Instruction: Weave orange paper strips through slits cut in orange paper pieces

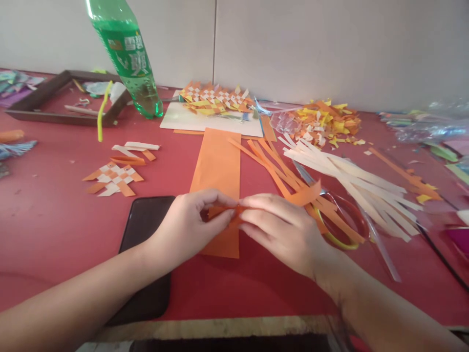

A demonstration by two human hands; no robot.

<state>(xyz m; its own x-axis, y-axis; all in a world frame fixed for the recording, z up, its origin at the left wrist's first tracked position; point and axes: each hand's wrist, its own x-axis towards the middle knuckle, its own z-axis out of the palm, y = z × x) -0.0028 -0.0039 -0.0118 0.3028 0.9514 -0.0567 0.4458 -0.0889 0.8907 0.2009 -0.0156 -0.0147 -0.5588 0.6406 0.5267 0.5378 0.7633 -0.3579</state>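
One green bottle (128, 93) carries a label (122, 51) in white Chinese characters, the upper pair apparently 雪碧; smaller print illegible. Left hand (190, 222) and right hand (282, 227), fingertips drawn together, pinch an orange strip (238, 210) above an orange sheet (220, 159). Strip's visible part lies crosswise; the sheet's long axis runs away from the person.

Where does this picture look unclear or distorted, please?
In the head view, clear plastic at far right looks smeared; the green bottle leans, perhaps through lens distortion; the orange strip between left hand and right hand blends into the orange sheet.
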